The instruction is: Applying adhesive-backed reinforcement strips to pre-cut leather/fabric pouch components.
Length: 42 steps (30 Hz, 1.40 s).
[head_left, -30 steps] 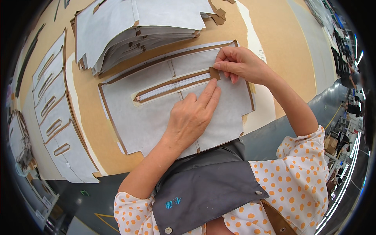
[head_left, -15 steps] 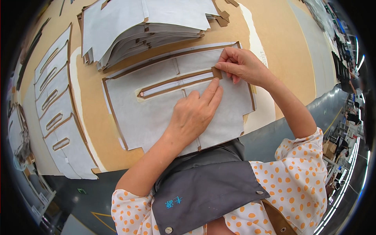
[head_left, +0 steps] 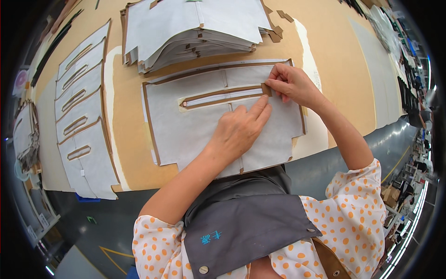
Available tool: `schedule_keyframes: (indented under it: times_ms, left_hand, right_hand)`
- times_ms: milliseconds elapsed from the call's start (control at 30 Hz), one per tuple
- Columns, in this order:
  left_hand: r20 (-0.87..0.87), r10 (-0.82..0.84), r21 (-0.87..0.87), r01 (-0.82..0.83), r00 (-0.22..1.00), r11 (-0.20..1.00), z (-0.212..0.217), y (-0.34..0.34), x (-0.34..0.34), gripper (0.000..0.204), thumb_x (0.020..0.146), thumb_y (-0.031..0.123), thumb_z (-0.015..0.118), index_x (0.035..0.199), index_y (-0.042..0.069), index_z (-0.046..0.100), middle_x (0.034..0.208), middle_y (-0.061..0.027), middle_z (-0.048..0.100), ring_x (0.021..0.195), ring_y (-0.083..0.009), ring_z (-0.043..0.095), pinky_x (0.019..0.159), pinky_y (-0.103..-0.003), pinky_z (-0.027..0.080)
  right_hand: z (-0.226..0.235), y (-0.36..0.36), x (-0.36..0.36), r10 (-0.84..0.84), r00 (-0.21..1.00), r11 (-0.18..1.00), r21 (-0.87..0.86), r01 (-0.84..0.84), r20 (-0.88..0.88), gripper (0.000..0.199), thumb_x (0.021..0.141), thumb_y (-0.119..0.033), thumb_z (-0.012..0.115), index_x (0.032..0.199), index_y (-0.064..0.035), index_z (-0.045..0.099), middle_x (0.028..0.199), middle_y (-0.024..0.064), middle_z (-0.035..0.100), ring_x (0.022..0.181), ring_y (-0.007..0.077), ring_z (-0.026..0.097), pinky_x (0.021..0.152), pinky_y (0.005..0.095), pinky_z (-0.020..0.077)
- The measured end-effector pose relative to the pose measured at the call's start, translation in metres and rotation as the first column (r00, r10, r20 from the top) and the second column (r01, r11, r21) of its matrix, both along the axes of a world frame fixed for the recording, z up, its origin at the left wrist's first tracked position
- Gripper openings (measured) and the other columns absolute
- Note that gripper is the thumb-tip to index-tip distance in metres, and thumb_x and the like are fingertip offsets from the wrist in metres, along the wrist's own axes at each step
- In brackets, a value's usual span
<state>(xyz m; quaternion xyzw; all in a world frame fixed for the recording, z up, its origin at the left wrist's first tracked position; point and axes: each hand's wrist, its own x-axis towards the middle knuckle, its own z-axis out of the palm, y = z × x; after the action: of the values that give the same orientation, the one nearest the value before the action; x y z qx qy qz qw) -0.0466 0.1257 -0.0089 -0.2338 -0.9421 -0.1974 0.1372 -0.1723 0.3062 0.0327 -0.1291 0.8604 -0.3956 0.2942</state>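
Note:
A greyish-white flat panel (head_left: 200,135) with brown edging lies on the table in front of me. Across its upper part runs a long, narrow slot (head_left: 223,96) framed in brown, with white strips inside. At the slot's right end sits a small brown tab (head_left: 266,89). My left hand (head_left: 239,132) rests on the panel, index and middle fingers stretched out, their tips pressing at the tab's lower edge. Thumb and index finger of my right hand (head_left: 295,86) pinch together at the tab's upper corner; the other fingers curl beneath.
Beyond the panel rises a stack of similar white panels (head_left: 162,28), with small brown pieces (head_left: 276,33) beside it. A row of overlapping slotted panels (head_left: 79,109) lies at the left. The tan table (head_left: 134,162) ends near my waist.
The whole view has shifted, so the table and panels appear farther right, with the near panel a little lower. Both hands keep their places at the tab.

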Motion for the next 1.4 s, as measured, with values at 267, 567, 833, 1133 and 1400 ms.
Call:
schedule_keyframes:
  times_ms: [267, 567, 833, 1133, 1400]
  left_hand:
    - [0.0, -0.002, -0.003, 0.002, 1.0, 1.0, 0.0, 0.002, 0.001, 0.041, 0.079, 0.008, 0.059, 0.12, 0.011, 0.064, 0.134, -0.0005, 0.063, 0.065, -0.0151, 0.058, 0.056, -0.028, 0.053]
    - [-0.095, 0.096, 0.32, -0.061, 0.991, 0.945, 0.007, -0.006, -0.018, 0.033, 0.084, 0.006, 0.063, 0.116, 0.013, 0.067, 0.117, -0.0017, 0.069, 0.07, -0.0196, 0.065, 0.058, -0.031, 0.053]
    - [0.305, 0.206, 0.318, -0.303, 0.93, 0.898, 0.011, 0.006, -0.071, 0.028, 0.082, 0.029, 0.079, 0.095, 0.009, 0.066, 0.086, -0.0054, 0.064, 0.076, -0.0256, 0.065, 0.064, -0.04, 0.05]
    - [0.464, 0.163, 0.504, -0.41, 0.871, 0.76, 0.031, -0.003, -0.062, 0.027, 0.09, 0.031, 0.074, 0.1, 0.007, 0.065, 0.087, -0.0043, 0.065, 0.075, -0.0216, 0.064, 0.063, -0.036, 0.049]
    - [0.329, -0.724, 0.335, -0.792, 0.606, -0.51, 0.044, -0.058, 0.016, 0.042, 0.108, 0.032, 0.044, 0.134, 0.001, 0.054, 0.125, -0.0138, 0.061, 0.12, -0.0261, 0.061, 0.105, -0.041, 0.052]
  right_hand:
    - [-0.002, 0.002, 0.0, -0.017, 1.0, 1.0, -0.005, 0.017, -0.001, 0.02, 0.097, -0.019, 0.065, 0.088, -0.0019, 0.059, 0.067, 0.0002, 0.057, 0.051, 0.0064, 0.051, 0.048, 0.0228, 0.0421]
    - [-0.006, 0.019, 0.032, -0.102, 0.905, 0.995, -0.041, 0.093, -0.413, 0.025, 0.089, -0.019, 0.075, 0.109, -0.0089, 0.063, 0.078, 0.0053, 0.059, 0.063, 0.0157, 0.059, 0.057, 0.0292, 0.0491]
    - [-0.024, 0.02, 0.077, 0.213, 0.639, 0.977, 0.15, -0.152, -0.739, 0.047, 0.085, -0.02, 0.076, 0.129, -0.01, 0.064, 0.094, 0.0054, 0.059, 0.079, 0.0229, 0.061, 0.069, 0.0343, 0.0515]
    - [-0.031, 0.024, 0.081, 0.211, 0.517, 0.972, 0.122, -0.2, -0.83, 0.037, 0.084, -0.016, 0.076, 0.12, -0.0069, 0.07, 0.091, 0.007, 0.059, 0.074, 0.0228, 0.06, 0.064, 0.0341, 0.0503]
    - [0.017, -0.028, 0.109, -0.096, 0.821, 0.919, -0.367, -0.144, -0.563, 0.024, 0.088, -0.003, 0.073, 0.112, -0.0076, 0.07, 0.099, 0.0079, 0.064, 0.077, 0.0191, 0.062, 0.064, 0.032, 0.0527]
